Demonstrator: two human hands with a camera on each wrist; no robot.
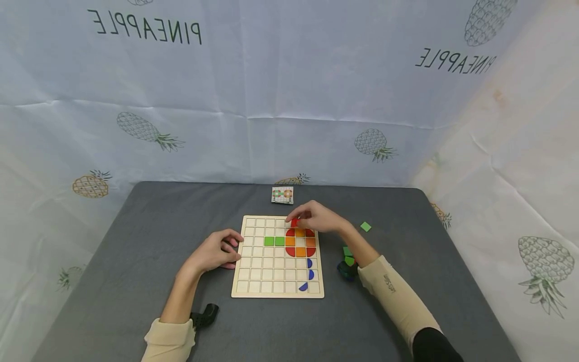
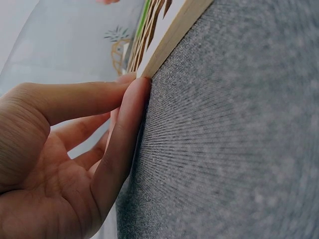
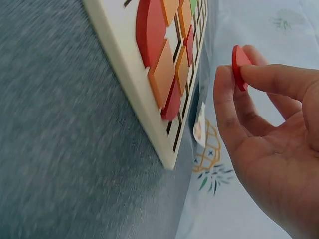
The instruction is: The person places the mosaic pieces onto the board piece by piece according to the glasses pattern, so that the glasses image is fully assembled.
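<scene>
I see the right hand (image 1: 317,217) pinching a red piece (image 1: 295,222) with its thumb and fingertips close together, up over the board (image 1: 267,274), by its far edge and nearer the far right corner than the far left one. The right wrist view shows that the red piece has a round side, so it looks best to turn that side the right way first, then bring the piece down flat, not tipped. Going slowly should help, because red pieces (image 1: 290,232) and orange pieces (image 1: 290,242) make a ring close by, next to the board's right edge, and a bump could knock them out of their squares. The left hand (image 1: 219,249) is at the board's left edge. Its thumb and a finger touch the side there, a bit apart. A soft, steady touch seems good, since a hard push could slide the board over the table (image 1: 253,332). A peek at the little card (image 1: 282,195), past the board's far edge, may help with choosing the square. The blue half-circles (image 1: 309,263), going down by the right edge to the near right corner, are out of the way and can be left alone.
</scene>
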